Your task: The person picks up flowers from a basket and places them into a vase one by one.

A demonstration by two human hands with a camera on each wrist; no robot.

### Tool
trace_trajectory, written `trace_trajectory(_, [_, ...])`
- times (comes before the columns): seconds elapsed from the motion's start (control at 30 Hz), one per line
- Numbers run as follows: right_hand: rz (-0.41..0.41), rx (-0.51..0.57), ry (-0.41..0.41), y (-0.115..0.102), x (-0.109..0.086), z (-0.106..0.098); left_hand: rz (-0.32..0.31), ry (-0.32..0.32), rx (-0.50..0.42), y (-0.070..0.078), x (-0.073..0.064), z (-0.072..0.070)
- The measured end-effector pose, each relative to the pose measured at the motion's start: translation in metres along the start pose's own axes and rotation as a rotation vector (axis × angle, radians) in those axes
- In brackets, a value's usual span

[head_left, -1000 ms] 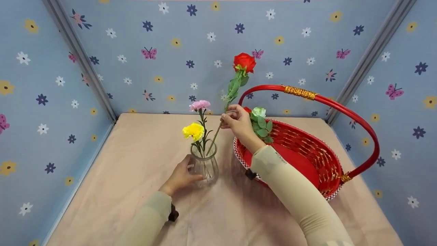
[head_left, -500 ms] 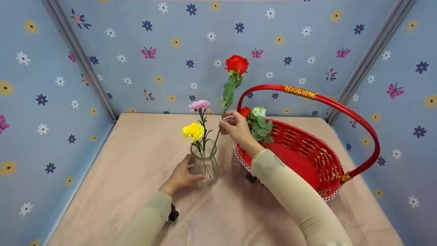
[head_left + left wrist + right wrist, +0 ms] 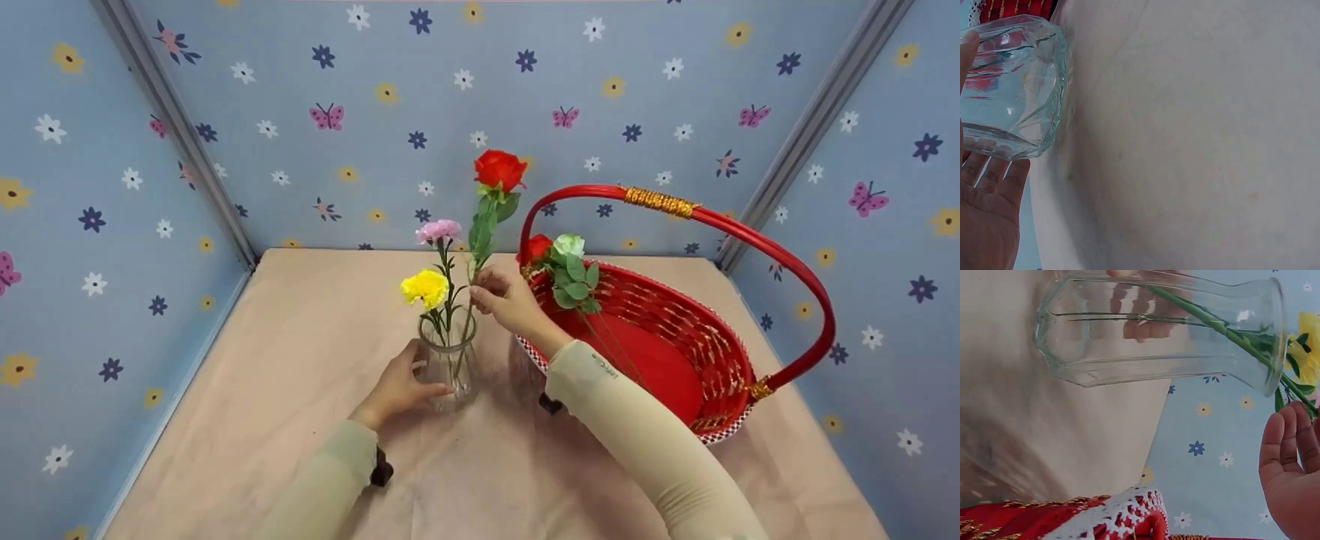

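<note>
Red rose [image 3: 499, 171], stem [image 3: 1220, 326] in right hand [image 3: 511, 301]

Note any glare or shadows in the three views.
Head: fairly even light, soft shadows on the table; left wrist: small white glints on the vase, shadow beside its base; right wrist: bright glint below the vase's rim, shadow on the table by the basket.

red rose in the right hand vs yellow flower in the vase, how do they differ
The red rose stands higher than the yellow flower in the head view. The right hand pinches the red rose's stem; no hand holds the yellow flower. Both have stems in the glass vase.
</note>
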State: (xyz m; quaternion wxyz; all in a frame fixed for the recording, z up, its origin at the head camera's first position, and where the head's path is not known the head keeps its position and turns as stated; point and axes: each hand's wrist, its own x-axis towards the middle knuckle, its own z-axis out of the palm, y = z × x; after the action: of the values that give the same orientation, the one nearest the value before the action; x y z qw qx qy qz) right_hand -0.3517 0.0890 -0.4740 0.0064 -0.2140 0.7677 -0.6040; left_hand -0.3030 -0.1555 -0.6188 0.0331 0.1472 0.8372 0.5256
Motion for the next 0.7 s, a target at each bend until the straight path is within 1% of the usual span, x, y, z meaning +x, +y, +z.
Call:
trace_trajectory(0.17, [-0.065,-0.131,-0.048,0.0026,-0.0028,0.0045,0.005,-0.003,-0.011,-0.0006,0.0002,0.0006])
trace_trajectory(0.27, [-0.082,-0.185,-0.075,0.0031,-0.0040,0.0066,-0.002,-0.005,-0.019,-0.0004,-0.0003,0.0005])
trace_trajectory(0.4, [-0.084,-0.224,-0.108,0.0045,-0.0048,0.0081,-0.007,-0.004,-0.019,0.0002,-0.0009,0.0004])
trace_trajectory(0.7, [-0.136,-0.294,-0.168,0.0065,-0.0067,0.0102,-0.011,-0.004,-0.005,0.0006,-0.0009,-0.0005])
